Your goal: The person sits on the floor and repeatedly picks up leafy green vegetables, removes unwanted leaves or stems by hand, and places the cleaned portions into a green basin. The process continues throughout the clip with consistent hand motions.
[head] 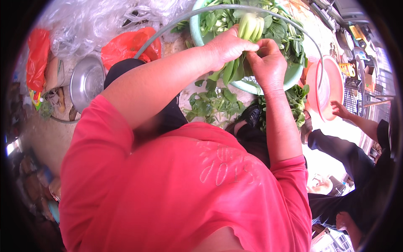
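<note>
My left hand (229, 47) grips a head of bok choy (251, 26), its pale stem end up and its green leaves hanging below. Close beside the left thumb, the fingers of my right hand (268, 64) pinch at the same bok choy; what exactly lies between the fingertips is hidden. Both hands are over the near part of a light green basin (195, 25), which holds many leafy greens (277, 30). Under my wrists, loose leaves (217, 100) are strewn on the floor, and more greens (297, 97) lie right of my right forearm.
A grey hose (189, 14) arches over the basin. To the left are a metal bowl (87, 83), a red plastic bag (130, 45) and clear plastic sheeting (94, 25). A pink basin (333, 82) stands at right, near another person's hand (340, 109) and dark-trousered leg (343, 154).
</note>
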`<state>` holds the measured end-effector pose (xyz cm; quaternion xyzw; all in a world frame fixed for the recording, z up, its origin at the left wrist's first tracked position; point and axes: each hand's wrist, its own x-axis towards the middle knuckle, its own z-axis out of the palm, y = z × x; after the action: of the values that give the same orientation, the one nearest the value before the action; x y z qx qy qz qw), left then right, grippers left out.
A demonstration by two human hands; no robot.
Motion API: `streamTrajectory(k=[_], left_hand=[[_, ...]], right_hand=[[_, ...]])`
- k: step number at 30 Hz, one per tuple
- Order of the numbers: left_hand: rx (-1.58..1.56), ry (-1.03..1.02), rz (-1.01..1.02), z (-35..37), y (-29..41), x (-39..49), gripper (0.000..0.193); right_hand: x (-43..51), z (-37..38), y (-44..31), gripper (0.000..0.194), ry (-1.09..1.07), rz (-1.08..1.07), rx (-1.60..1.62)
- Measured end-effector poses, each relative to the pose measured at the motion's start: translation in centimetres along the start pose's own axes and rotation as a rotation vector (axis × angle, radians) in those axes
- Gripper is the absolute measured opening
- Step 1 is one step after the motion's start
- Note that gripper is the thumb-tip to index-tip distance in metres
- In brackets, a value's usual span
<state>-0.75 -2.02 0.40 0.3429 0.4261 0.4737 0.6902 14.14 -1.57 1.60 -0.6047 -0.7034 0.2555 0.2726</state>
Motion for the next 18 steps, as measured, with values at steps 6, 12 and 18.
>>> streamTrajectory(k=[6,12,18], left_hand=[[0.096,0.140,0.052,0.0,-0.9,0.8,0.044],[0.185,0.066,0.034,-0.8,0.1,1.1,0.040],[0.002,-0.082,-0.026,-0.9,0.3,0.9,0.037]], right_hand=[[-0.1,-0.5,-0.4,0.036,-0.086,-0.004,0.021],[0.9,-3.3,0.6,0.034,0.010,-0.001,0.223],[0.4,-1.5,2.2,0.031,-0.145,0.041,0.639]])
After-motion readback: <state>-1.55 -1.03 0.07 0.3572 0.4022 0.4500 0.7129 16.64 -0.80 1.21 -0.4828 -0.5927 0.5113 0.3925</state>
